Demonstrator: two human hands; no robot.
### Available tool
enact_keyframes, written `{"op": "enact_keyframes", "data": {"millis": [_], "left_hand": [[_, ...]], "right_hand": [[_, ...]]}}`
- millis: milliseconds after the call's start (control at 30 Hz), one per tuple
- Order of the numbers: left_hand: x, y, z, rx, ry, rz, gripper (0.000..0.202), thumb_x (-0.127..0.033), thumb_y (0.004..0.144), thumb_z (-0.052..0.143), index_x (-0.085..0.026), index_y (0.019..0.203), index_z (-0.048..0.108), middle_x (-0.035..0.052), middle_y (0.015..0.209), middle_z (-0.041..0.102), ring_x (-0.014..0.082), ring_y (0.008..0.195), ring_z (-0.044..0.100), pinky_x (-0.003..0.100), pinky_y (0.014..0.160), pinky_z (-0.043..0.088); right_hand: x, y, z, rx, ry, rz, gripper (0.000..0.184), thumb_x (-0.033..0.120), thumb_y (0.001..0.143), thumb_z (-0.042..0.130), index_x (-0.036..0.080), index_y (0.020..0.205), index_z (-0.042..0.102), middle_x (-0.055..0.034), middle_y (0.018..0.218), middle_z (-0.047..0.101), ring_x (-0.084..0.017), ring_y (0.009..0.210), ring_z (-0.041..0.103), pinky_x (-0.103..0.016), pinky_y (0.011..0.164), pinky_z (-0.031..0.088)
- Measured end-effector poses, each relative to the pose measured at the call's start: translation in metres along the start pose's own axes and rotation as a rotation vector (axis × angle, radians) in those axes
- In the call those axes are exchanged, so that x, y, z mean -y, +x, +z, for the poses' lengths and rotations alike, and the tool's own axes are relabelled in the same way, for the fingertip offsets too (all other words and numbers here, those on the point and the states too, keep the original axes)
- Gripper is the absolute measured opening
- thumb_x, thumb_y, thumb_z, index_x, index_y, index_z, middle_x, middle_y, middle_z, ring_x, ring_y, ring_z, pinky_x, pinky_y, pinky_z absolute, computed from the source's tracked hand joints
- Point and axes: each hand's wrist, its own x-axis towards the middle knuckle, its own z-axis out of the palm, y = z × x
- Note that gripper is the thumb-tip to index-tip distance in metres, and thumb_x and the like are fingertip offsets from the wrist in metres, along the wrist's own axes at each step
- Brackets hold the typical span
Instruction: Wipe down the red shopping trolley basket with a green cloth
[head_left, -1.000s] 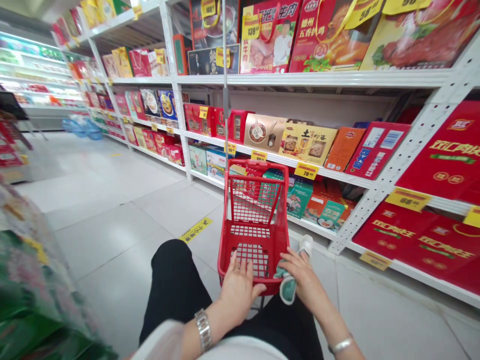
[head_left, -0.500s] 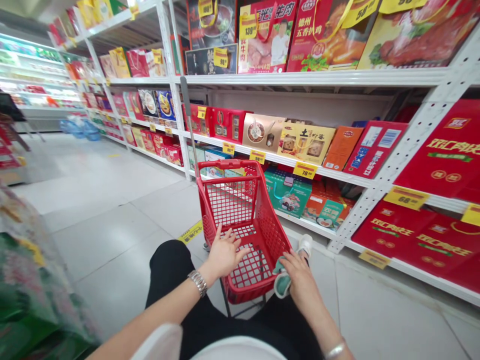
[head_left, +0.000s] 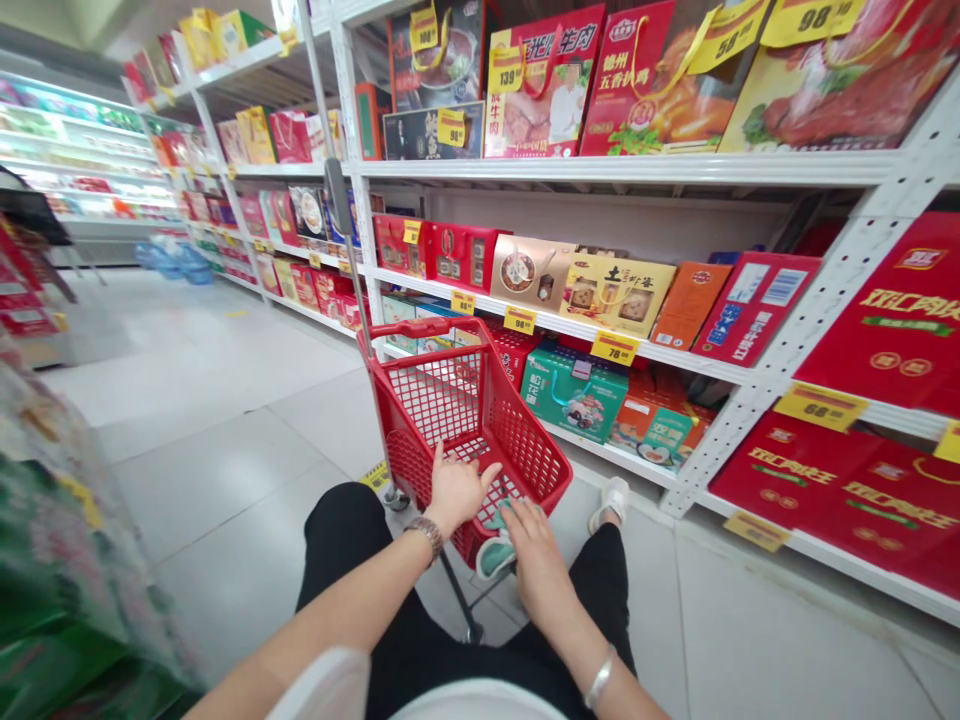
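Note:
A red plastic shopping cart (head_left: 525, 440) stands at an angle between my knees, its mesh basket holding nothing that I can see. My left hand (head_left: 459, 492) is at the basket's near left corner, with one finger and the thumb sticking out and the other fingers curled at the rim. Under my right hand (head_left: 536, 550) is a green cloth with a white edge (head_left: 495, 556), pressed against the near end of the basket. The fingertips of my right hand lie over this cloth; its underside is hidden.
White shelves (head_left: 622, 165) with boxed foods and yellow price tags run along the right. A thin metal pole (head_left: 352, 270) rises at the cart's far left corner. Green and floral packages (head_left: 67, 560) are close on my left. Blue water bottles (head_left: 176, 260) stand farther down the aisle.
The cart has turned, its near end swinging left and its far end shifting left. My right hand has moved left with the cloth. My left hand's spread fingers have partly curled at the rim.

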Motion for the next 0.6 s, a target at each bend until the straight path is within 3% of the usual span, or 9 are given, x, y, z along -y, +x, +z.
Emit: {"op": "enact_keyframes", "data": {"millis": [133,233,300,367,467,600], "left_hand": [[-0.029,0.012,0.003,0.086,-0.031,-0.074,0.072,-0.054,0.104,0.018,-0.018,0.098,0.08,0.0153,0.092,0.08,0.0341,0.11,0.07,0.065,0.119,0.017],[-0.048,0.015,0.004,0.214,-0.142,0.001,0.054,-0.043,0.106,0.022,-0.03,0.122,0.072,0.0069,0.114,0.079,0.0327,0.12,0.066,0.07,0.119,0.014],[-0.056,0.016,0.003,0.264,-0.206,0.092,0.047,-0.04,0.105,0.027,-0.037,0.134,0.064,0.002,0.134,0.071,0.0299,0.131,0.059,0.067,0.12,0.019],[-0.055,0.02,-0.002,0.255,-0.229,0.164,0.046,-0.043,0.105,0.029,-0.036,0.14,0.058,0.0011,0.148,0.061,0.0261,0.142,0.049,0.06,0.122,0.024],[-0.026,0.034,-0.017,0.137,-0.157,0.19,0.052,-0.048,0.105,0.028,-0.026,0.143,0.056,0.0061,0.153,0.055,0.0245,0.151,0.036,0.058,0.126,0.015],[0.048,0.064,-0.052,0.064,0.073,0.108,0.057,-0.049,0.105,0.03,-0.017,0.142,0.058,0.0122,0.155,0.051,0.0264,0.153,0.033,0.057,0.128,0.007]], "right_hand": [[-0.01,0.014,-0.001,-0.069,-0.02,0.034,0.08,-0.006,0.068,0.045,0.016,0.143,0.058,-0.0154,0.146,0.058,-0.03,0.143,0.045,-0.055,0.12,0.035],[-0.025,0.02,-0.014,-0.073,-0.055,0.074,0.069,-0.004,0.072,0.045,0.017,0.136,0.063,-0.0157,0.134,0.066,-0.029,0.131,0.056,-0.049,0.115,0.041],[-0.04,0.021,-0.026,-0.06,-0.085,0.095,0.061,-0.003,0.076,0.043,0.019,0.128,0.068,-0.014,0.127,0.069,-0.028,0.123,0.061,-0.045,0.111,0.044],[-0.06,0.019,-0.035,-0.075,-0.125,0.14,0.06,-0.004,0.076,0.043,0.02,0.124,0.069,-0.0126,0.127,0.07,-0.028,0.124,0.061,-0.047,0.111,0.042],[-0.096,0.02,-0.041,-0.111,-0.145,0.155,0.061,-0.005,0.075,0.042,0.021,0.122,0.069,-0.0113,0.129,0.069,-0.028,0.126,0.06,-0.049,0.112,0.042],[-0.144,0.026,-0.043,-0.122,-0.122,0.141,0.061,-0.005,0.072,0.04,0.018,0.119,0.071,-0.0137,0.131,0.069,-0.029,0.127,0.061,-0.05,0.11,0.044]]}}
